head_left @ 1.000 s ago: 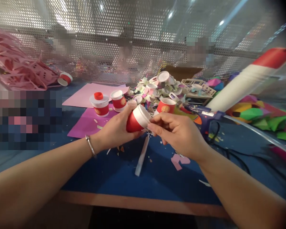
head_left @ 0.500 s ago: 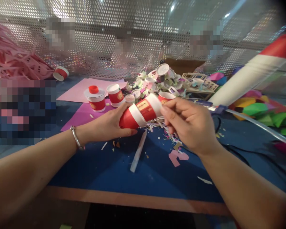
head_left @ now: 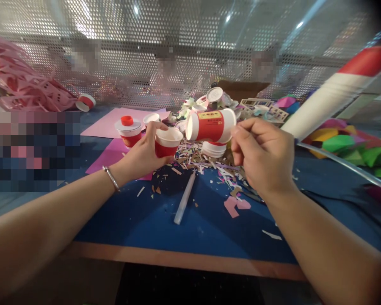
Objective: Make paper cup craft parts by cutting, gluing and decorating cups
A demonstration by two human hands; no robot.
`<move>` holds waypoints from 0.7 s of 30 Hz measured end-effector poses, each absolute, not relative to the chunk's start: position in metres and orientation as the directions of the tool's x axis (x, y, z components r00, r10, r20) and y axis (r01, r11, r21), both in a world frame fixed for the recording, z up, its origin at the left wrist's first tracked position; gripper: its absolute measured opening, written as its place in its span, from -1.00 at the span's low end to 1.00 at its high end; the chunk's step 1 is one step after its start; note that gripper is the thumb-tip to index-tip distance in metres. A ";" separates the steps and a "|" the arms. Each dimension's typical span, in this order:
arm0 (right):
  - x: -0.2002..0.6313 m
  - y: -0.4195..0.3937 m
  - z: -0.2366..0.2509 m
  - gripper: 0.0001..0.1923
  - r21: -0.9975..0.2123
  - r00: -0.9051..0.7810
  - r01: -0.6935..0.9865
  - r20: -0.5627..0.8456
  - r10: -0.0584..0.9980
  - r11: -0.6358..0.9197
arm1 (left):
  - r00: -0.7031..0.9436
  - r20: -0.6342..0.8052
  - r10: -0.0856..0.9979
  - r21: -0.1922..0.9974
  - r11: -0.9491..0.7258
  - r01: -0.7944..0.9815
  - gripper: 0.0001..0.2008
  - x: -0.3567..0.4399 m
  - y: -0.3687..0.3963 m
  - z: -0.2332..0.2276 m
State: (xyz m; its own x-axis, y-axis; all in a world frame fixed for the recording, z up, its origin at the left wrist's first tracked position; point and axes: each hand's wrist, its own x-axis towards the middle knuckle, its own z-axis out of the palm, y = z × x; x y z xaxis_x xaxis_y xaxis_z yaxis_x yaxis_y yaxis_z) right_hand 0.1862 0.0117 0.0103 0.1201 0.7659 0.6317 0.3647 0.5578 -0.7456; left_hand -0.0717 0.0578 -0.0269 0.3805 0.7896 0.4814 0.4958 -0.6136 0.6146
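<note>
both hands are apart, each closed on a separate paper cup above the blue table (head_left: pixel 139 233). left hand (head_left: pixel 139 154): thumb and fingers curve around the first cup (head_left: pixel 167 149), red with a white rim; its open mouth faces up. right hand (head_left: pixel 262 154): thumb and index finger pinch the rim of the second cup (head_left: pixel 211 126), which is held sideways, base toward the left hand; a printed panel shows on its red band. the two cups are separate from each other. a third cup (head_left: pixel 214 149) is partly hidden behind the second cup.

nearer the table edge, a white stick (head_left: pixel 184 199) lies between the forearms, with paper scraps (head_left: pixel 190 160) beyond it. pink cut pieces (head_left: pixel 236 206) lie to the right of the stick. left of the first cup, a lidded cup (head_left: pixel 129 137) bears a red ring on its white disc, near a purple sheet (head_left: pixel 104 159) and a pink sheet (head_left: pixel 104 123). a perforated screen (head_left: pixel 184 25) spans the background.
</note>
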 end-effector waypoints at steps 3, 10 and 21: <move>0.184 0.010 0.012 -0.80 -0.802 0.092 0.297 0.565 0.820 0.519 | 0.381 0.495 0.781 0.534 -0.619 0.576 -0.35 -0.073 0.056 -0.026; 0.181 0.007 0.015 -0.78 -0.915 0.021 0.150 0.381 0.924 0.374 | 0.333 0.722 0.607 0.209 -0.650 0.730 -0.16 -0.066 0.031 -0.003; 0.177 0.006 0.013 -0.78 -0.978 -0.149 0.074 0.184 0.972 0.196 | 0.369 0.708 0.602 0.361 -0.758 0.543 -0.44 -0.054 0.014 0.007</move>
